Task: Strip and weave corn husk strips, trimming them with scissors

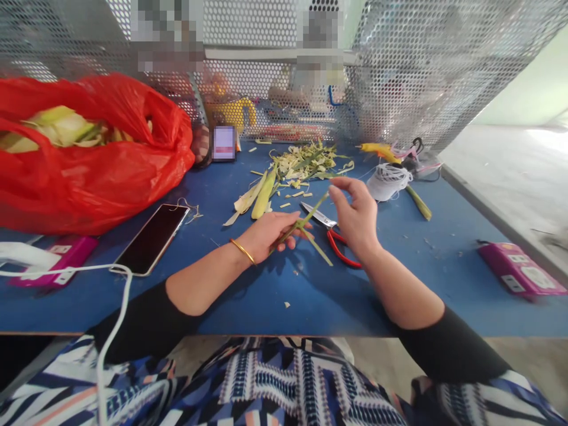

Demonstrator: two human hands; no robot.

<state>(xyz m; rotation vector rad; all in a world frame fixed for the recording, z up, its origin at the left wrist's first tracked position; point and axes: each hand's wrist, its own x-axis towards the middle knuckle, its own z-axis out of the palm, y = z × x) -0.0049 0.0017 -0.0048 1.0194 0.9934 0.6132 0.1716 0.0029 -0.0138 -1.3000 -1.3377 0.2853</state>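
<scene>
My left hand (279,232), with a gold bangle at its wrist, grips narrow green husk strips (314,211) that cross near its fingertips. One strip end hangs down to the right over the table. At the upper end of the other strip, my right hand (355,207) has thumb and forefinger pinched together. Beneath and beside my right hand lie scissors (339,244) with red handles, their blades pointing up and left. Whole pale green husk leaves (265,192) rest just beyond my left hand. Behind them is a heap of cut husk bits (306,161).
A red plastic bag (146,168) of husks fills the left side, near a dark phone (153,238). White cord (389,180) and a yellow-handled tool (380,151) lie back right. A magenta box (521,269) sits far right. Perforated metal mesh (275,77) bounds the blue table (399,284).
</scene>
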